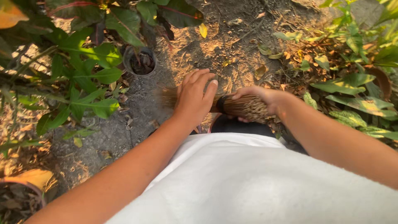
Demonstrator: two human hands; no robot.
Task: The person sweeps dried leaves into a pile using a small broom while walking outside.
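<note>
Seen from above, we stand on a dirt path (232, 37) strewn with dry leaves, and our white shirt (257, 182) fills the lower frame. Green leafy plants (83, 79) crowd the side beyond our left fingers, and more foliage (356, 87) lies past our right wrist. Across our front we hold a stick broom (244, 107), a bundle of thin brown ribs bound by a dark band (222, 104). Our right hand (265, 99) wraps its fingers closed around the thick end, just beside the band. Our left hand (195, 97) lies over the bundle on the band's other side, fingers together and curved down; whether they grip underneath we cannot tell. The bristle tips (163, 96), blurred, project beyond our left fingers. A small black pot (140, 62) sits ahead of those fingers.
</note>
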